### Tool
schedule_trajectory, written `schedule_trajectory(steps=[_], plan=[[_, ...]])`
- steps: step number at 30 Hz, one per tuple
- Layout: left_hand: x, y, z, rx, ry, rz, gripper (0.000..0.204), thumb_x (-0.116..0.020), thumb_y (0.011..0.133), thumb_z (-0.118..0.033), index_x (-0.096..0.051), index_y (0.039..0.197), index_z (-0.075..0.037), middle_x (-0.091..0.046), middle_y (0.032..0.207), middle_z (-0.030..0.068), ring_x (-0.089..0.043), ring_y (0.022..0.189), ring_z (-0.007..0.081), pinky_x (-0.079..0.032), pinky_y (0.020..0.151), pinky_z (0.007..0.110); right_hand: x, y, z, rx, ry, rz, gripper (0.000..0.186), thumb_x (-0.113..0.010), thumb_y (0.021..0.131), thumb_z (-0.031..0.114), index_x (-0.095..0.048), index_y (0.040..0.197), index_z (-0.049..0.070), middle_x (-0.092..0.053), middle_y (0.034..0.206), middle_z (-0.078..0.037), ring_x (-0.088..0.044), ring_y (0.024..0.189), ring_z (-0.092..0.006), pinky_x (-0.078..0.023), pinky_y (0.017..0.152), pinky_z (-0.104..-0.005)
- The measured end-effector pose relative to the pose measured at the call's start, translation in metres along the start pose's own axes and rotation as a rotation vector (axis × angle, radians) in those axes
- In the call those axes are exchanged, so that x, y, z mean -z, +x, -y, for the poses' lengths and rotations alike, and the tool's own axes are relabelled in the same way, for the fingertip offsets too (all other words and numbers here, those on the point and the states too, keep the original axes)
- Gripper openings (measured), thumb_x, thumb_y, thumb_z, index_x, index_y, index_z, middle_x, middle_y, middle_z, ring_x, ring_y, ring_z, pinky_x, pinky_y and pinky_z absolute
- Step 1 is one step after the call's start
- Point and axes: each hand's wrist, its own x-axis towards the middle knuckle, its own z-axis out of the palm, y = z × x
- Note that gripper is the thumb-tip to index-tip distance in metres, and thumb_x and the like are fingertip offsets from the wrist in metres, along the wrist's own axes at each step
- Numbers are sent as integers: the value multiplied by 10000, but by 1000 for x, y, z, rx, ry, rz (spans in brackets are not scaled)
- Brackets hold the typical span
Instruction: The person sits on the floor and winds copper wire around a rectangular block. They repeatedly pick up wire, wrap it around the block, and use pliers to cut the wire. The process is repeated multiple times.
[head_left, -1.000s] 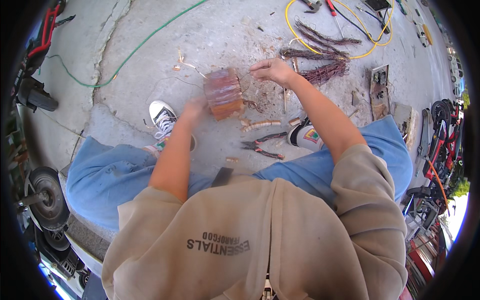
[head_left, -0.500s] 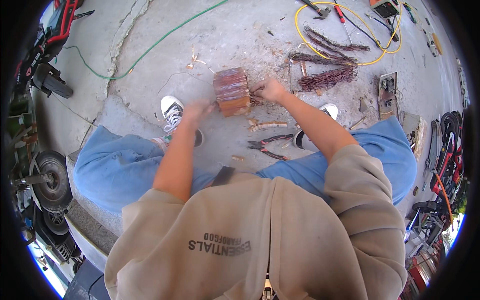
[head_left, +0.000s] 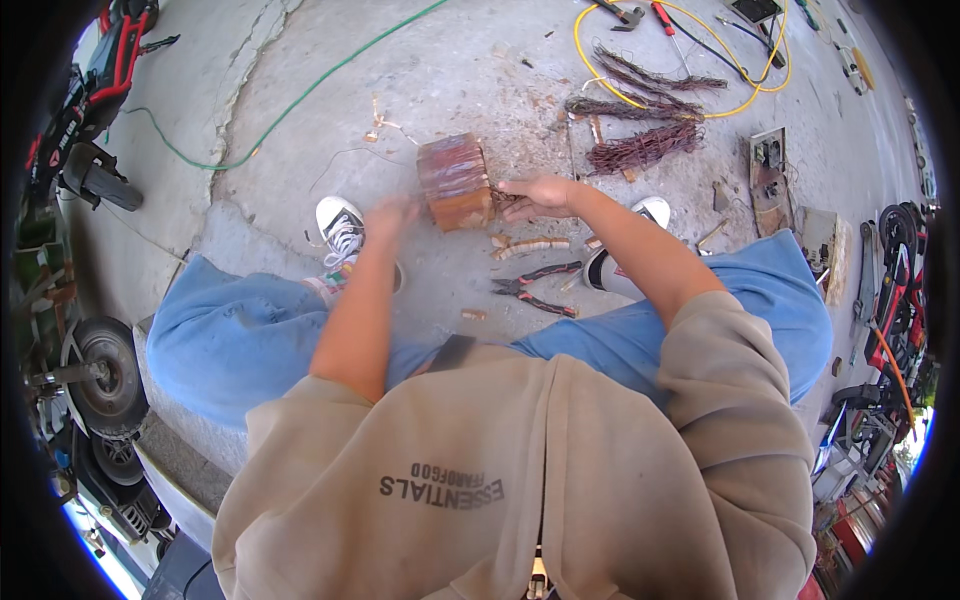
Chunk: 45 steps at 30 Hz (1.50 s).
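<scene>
A block-shaped coil of copper wire (head_left: 455, 182), reddish brown with a paler orange lower face, rests on the concrete between my feet. At its right side, loose dark wire strands (head_left: 498, 200) stick out. My right hand (head_left: 540, 194) is beside these strands, with fingers stretched and apart around them; whether they touch is hard to see. My left hand (head_left: 393, 215) is smeared by motion at the coil's left side, so its fingers cannot be read. Pliers (head_left: 535, 288) with red and black handles lie spread on the floor, below a torn tan strip (head_left: 530, 246).
Bundles of stripped wire (head_left: 645, 148) lie at the far right, by a yellow cable (head_left: 580, 50), a hammer (head_left: 628, 17) and a red-handled screwdriver (head_left: 668, 25). A green hose (head_left: 300, 105) crosses the far left. Metal parts (head_left: 768, 180) stand at right.
My right hand's fingers have loosened from a pinch on the wire strands and stretched out. My left hand stays blurred beside the coil. The whole view has shifted slightly.
</scene>
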Motion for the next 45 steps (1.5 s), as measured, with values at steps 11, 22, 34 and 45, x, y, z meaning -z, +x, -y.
schedule_trajectory(steps=[11, 22, 34, 45], plan=[[0, -33, -102, 402, -407, -94, 80, -611, 886, -5, -615, 957, 32, -630, 888, 64, -612, 782, 137, -557, 730, 226, 3, 26, 14, 363, -912, -321, 206, -650, 846, 145, -699, 985, 0, -686, 820, -188, -675, 733, -255, -525, 669, -365], [68, -34, -156, 186, 248, -142, 178, -627, 894, -110, -664, 937, 58, -666, 767, 98, -643, 635, 139, -558, 577, 261, 28, 48, 50, 85, -605, -420, 243, -650, 840, 244, -735, 865, 17, -705, 740, -73, -623, 640, -108, -501, 582, -290], [76, -187, -322, -426, 569, -422, 153, -620, 908, -100, -669, 975, 29, -673, 792, 81, -635, 626, 107, -533, 566, 252, -146, -4, 145, 1377, -971, -211, 581, -696, 844, 388, -556, 1260, 7, -682, 967, -129, -627, 900, -237, -481, 879, -344], [65, -108, -224, -88, -147, -118, 408, -526, 942, -125, -456, 1334, -35, -604, 1192, 113, -572, 1046, 200, -475, 925, 329, -135, 14, 152, 589, 57, -200, 438, -464, 984, 397, -595, 813, 15, -599, 706, -78, -551, 651, -175, -468, 673, -318]])
